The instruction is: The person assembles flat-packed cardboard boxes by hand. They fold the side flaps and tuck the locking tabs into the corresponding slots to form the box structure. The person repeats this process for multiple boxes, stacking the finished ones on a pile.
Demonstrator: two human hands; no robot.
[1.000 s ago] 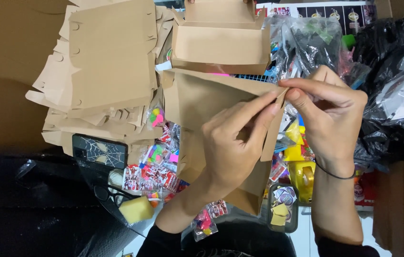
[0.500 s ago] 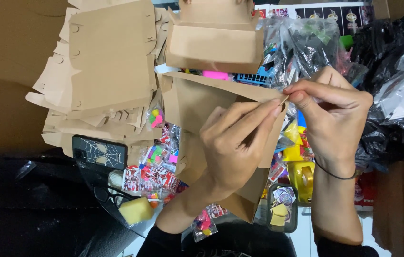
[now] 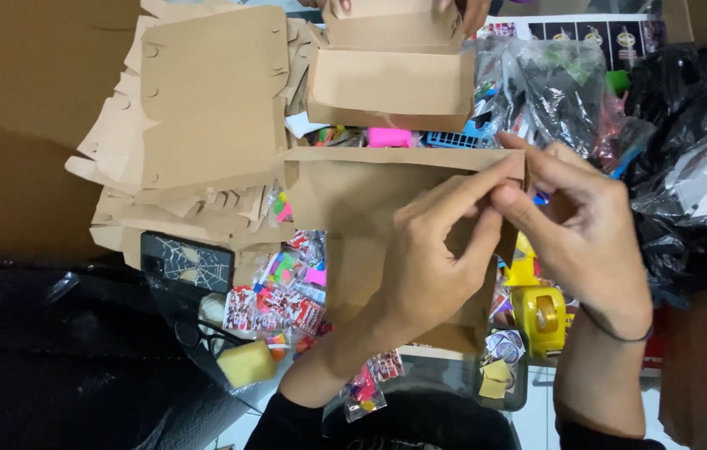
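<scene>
Head view, looking straight down: a person's left hand [image 3: 424,271] lies flat across a partly folded brown cardboard box [image 3: 353,196], its fingers stretched toward the box's top right corner, while the right hand [image 3: 579,229] meets it there, thumb and forefinger pinched in a narrow grip on the corner flap; the left grip presses and clasps the same panel. The box sits at the centre of a crowded surface, and everything else is placed from it. Nearest the person, just below the box, lie a yellow sponge [image 3: 247,364], small packets of bright trinkets [image 3: 274,304] and a yellow tape dispenser [image 3: 539,312], the dispenser under the right wrist, which wears a thin black band. Left of the box rests a dark phone case with a web pattern [image 3: 187,262], and beyond that a stack of flat, unfolded cardboard blanks [image 3: 203,108]. Right of the box are heaps of clear and black plastic bags [image 3: 687,167]. Just past the box's far edge show a pink block [image 3: 389,137] and a blue basket [image 3: 466,136]. Farthest off, above the box, another person's fingers touch the top of a second folded cardboard box [image 3: 391,83].
</scene>
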